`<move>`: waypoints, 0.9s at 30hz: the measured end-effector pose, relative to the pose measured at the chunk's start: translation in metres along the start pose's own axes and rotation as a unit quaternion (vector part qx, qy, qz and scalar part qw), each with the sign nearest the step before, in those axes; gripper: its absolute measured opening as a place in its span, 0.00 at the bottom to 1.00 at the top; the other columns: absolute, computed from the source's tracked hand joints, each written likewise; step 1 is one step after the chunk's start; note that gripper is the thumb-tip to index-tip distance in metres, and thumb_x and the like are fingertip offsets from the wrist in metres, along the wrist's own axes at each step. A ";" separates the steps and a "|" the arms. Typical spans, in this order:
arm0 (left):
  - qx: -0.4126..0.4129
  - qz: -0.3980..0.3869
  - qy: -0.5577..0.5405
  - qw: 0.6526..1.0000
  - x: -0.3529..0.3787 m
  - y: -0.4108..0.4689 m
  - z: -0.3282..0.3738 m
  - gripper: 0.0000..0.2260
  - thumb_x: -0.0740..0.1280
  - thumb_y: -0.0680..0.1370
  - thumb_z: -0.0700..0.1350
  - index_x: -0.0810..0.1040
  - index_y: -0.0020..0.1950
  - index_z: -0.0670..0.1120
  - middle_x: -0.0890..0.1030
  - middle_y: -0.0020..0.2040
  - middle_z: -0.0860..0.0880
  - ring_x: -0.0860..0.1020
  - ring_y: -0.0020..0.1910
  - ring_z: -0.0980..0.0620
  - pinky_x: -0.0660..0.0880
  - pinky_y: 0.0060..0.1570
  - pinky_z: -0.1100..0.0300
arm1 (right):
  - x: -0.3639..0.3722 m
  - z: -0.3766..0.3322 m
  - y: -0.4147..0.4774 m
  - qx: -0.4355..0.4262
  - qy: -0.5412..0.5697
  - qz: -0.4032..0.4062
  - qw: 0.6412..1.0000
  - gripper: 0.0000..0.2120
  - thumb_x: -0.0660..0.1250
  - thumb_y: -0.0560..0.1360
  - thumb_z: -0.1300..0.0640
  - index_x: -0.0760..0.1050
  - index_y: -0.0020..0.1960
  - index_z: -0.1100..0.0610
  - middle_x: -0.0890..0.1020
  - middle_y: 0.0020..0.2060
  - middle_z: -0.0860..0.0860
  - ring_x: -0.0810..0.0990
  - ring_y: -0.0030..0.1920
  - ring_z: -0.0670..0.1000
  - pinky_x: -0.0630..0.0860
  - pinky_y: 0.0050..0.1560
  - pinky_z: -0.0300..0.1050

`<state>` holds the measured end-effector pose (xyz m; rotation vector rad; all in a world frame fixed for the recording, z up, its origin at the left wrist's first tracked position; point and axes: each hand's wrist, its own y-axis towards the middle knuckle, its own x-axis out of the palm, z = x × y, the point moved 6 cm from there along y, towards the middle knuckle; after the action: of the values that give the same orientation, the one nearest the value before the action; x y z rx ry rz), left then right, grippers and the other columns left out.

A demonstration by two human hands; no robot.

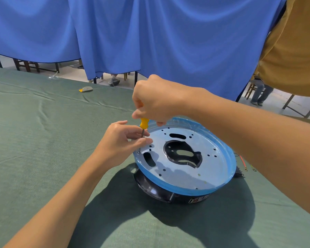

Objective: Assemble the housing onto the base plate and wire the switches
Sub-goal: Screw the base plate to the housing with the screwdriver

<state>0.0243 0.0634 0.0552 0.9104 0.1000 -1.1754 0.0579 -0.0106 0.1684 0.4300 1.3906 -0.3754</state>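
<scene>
A round metal base plate (pixel 183 165) with a blue film rim and several holes lies on top of a black housing (pixel 156 190) on the green table. My right hand (pixel 157 101) grips the yellow handle of a screwdriver (pixel 143 123), which stands upright at the plate's left edge. My left hand (pixel 122 140) pinches the screwdriver's thin shaft just above a screw (pixel 139 151) at a rim hole. Red and yellow wires (pixel 243 162) with ring terminals lie to the right of the plate.
The green cloth table (pixel 43 140) stretches left and toward me. A small yellow-and-grey object (pixel 86 89) lies near the far edge. Blue curtains hang behind, with chair legs and people's feet beneath. A person in an ochre shirt (pixel 293 51) stands at the right.
</scene>
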 end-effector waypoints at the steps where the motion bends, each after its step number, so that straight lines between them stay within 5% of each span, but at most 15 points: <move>1: -0.001 0.010 0.004 1.000 -0.001 0.000 0.000 0.02 0.74 0.74 0.42 0.86 0.44 0.46 0.85 0.41 0.61 0.82 0.48 0.64 0.59 0.73 0.54 | 0.001 0.000 0.000 0.006 0.003 0.006 1.000 0.18 0.64 0.79 0.51 0.66 0.34 0.55 0.72 0.28 0.56 0.76 0.19 0.44 0.73 0.22 0.40; 4: -0.002 -0.029 -0.023 0.999 0.002 0.002 -0.001 0.05 0.71 0.76 0.39 0.86 0.44 0.46 0.85 0.43 0.61 0.80 0.54 0.67 0.58 0.74 0.55 | 0.000 0.001 0.001 0.004 0.001 0.017 1.000 0.19 0.65 0.79 0.49 0.66 0.32 0.55 0.70 0.30 0.55 0.79 0.31 0.52 0.71 0.28 0.42; 7: -0.002 -0.078 -0.028 0.997 0.005 0.001 -0.001 0.07 0.66 0.80 0.40 0.83 0.49 0.48 0.84 0.46 0.63 0.78 0.57 0.68 0.55 0.74 0.56 | -0.001 -0.003 -0.002 -0.022 -0.020 -0.009 1.000 0.05 0.70 0.74 0.54 0.78 0.43 0.55 0.78 0.40 0.52 0.71 0.41 0.46 0.72 0.32 0.43; 9: 0.000 -0.073 -0.022 0.997 0.006 0.001 -0.001 0.06 0.67 0.80 0.41 0.84 0.51 0.47 0.85 0.46 0.62 0.79 0.55 0.67 0.55 0.73 0.56 | -0.002 -0.003 -0.003 -0.020 -0.024 -0.009 0.999 0.05 0.70 0.75 0.55 0.76 0.42 0.54 0.78 0.39 0.52 0.71 0.42 0.47 0.66 0.28 0.41; 13: -0.006 0.003 0.007 1.000 0.001 0.001 -0.002 0.03 0.74 0.73 0.41 0.86 0.41 0.48 0.86 0.41 0.58 0.81 0.50 0.66 0.58 0.73 0.53 | 0.002 -0.003 -0.002 0.008 -0.028 0.003 1.000 0.20 0.64 0.79 0.47 0.62 0.33 0.53 0.68 0.32 0.53 0.70 0.33 0.51 0.61 0.27 0.42; 16: -0.008 -0.058 -0.041 0.997 0.005 0.001 -0.003 0.05 0.70 0.78 0.39 0.86 0.46 0.46 0.86 0.45 0.57 0.79 0.57 0.66 0.58 0.75 0.54 | 0.001 -0.004 -0.001 -0.013 -0.011 -0.001 1.000 0.17 0.66 0.77 0.44 0.70 0.36 0.53 0.73 0.36 0.51 0.73 0.40 0.53 0.64 0.30 0.43; 19: -0.004 -0.092 -0.043 0.995 0.006 0.000 -0.003 0.08 0.66 0.80 0.40 0.85 0.52 0.46 0.85 0.48 0.60 0.76 0.61 0.67 0.55 0.75 0.55 | -0.002 -0.008 -0.002 -0.048 -0.014 -0.014 0.999 0.03 0.68 0.76 0.53 0.75 0.44 0.50 0.74 0.38 0.45 0.72 0.44 0.49 0.64 0.31 0.38; 24: -0.009 -0.017 -0.017 1.000 0.002 0.001 -0.001 0.03 0.73 0.75 0.41 0.86 0.45 0.47 0.84 0.41 0.64 0.81 0.51 0.66 0.59 0.74 0.54 | 0.001 -0.004 0.001 -0.013 -0.018 0.015 1.000 0.18 0.64 0.79 0.46 0.65 0.35 0.53 0.70 0.33 0.50 0.74 0.38 0.53 0.62 0.28 0.42; 27: -0.013 -0.062 -0.048 0.997 0.004 0.001 -0.001 0.06 0.69 0.78 0.40 0.85 0.49 0.48 0.84 0.44 0.64 0.78 0.55 0.68 0.58 0.74 0.55 | 0.001 -0.004 -0.002 -0.029 -0.012 0.009 0.999 0.13 0.66 0.77 0.45 0.75 0.41 0.54 0.75 0.38 0.50 0.70 0.39 0.48 0.63 0.30 0.39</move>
<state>0.0275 0.0612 0.0526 0.8337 0.0953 -1.3288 0.0538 -0.0107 0.1668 0.3888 1.3700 -0.3232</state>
